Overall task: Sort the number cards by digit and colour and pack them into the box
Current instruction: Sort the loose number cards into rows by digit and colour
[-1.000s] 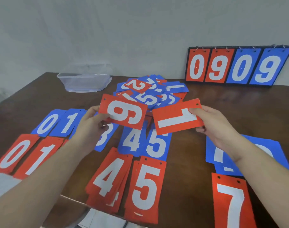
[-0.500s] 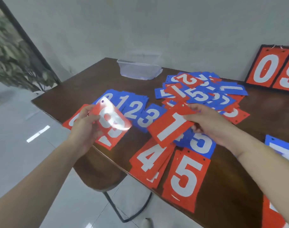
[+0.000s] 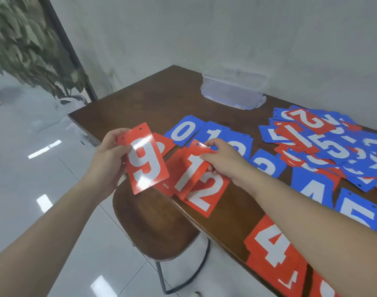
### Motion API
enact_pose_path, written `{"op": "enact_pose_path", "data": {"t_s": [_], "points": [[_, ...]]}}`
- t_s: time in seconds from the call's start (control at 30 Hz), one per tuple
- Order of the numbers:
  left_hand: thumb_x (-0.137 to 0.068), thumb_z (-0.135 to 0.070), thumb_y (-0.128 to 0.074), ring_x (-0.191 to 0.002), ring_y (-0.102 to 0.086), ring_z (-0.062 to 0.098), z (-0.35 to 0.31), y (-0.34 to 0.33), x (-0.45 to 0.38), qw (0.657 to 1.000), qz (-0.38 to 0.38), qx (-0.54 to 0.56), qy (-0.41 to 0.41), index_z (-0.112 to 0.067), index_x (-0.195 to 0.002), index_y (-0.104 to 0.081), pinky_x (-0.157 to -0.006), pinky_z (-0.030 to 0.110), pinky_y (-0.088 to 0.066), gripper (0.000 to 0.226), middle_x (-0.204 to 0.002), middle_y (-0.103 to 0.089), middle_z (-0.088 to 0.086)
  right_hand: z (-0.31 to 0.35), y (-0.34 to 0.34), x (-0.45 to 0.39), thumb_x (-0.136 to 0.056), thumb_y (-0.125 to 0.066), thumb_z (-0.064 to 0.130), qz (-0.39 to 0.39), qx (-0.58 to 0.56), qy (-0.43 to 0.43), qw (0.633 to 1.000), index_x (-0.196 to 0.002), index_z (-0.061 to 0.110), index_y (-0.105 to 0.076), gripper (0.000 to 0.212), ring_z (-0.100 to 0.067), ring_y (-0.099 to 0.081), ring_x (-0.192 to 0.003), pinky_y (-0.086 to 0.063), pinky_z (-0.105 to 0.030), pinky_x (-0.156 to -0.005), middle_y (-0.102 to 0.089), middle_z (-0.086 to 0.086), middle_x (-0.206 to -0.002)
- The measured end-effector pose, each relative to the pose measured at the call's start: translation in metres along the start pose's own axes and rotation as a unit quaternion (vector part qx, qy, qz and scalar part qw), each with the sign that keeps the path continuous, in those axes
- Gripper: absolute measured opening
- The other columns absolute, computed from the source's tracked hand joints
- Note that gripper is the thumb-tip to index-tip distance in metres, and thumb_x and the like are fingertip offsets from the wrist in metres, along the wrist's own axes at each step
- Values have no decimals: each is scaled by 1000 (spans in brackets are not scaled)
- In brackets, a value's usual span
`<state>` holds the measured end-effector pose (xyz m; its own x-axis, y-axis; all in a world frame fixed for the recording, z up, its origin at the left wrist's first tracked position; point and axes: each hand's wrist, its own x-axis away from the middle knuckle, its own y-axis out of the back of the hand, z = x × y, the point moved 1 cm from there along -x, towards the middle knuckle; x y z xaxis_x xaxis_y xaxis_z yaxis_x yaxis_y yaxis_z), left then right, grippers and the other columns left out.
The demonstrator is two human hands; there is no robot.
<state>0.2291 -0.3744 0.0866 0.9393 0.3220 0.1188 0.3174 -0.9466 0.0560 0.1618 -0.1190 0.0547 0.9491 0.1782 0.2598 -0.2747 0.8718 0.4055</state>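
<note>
Red 1 card [image 3: 188, 168] now down on table [image 3: 140, 108]

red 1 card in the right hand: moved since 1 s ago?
Yes. The right hand has carried the red 1 card from above the blue 4 and 5 cards leftward, down to the red row beside the red 2 card, below the blue 0 card.

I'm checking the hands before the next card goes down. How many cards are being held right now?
2: the left hand holds a red 9 card off the table's edge; the right hand holds a red 1 card on the red row.
</note>
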Motion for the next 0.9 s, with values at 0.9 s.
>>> {"op": "enact_pose_path", "data": {"t_s": [0.9], "points": [[-100, -8, -56, -99, -73, 24, 2, -218, 61, 933, 352, -80, -4, -23, -111, -71, -79, 40, -63, 23, -105, -76, 6, -130, 198, 161, -97, -59, 29, -255, 201, -8, 946, -111, 34, -58, 14, -10, -62, -70, -48, -32, -67, -64, 16, -87]]}}
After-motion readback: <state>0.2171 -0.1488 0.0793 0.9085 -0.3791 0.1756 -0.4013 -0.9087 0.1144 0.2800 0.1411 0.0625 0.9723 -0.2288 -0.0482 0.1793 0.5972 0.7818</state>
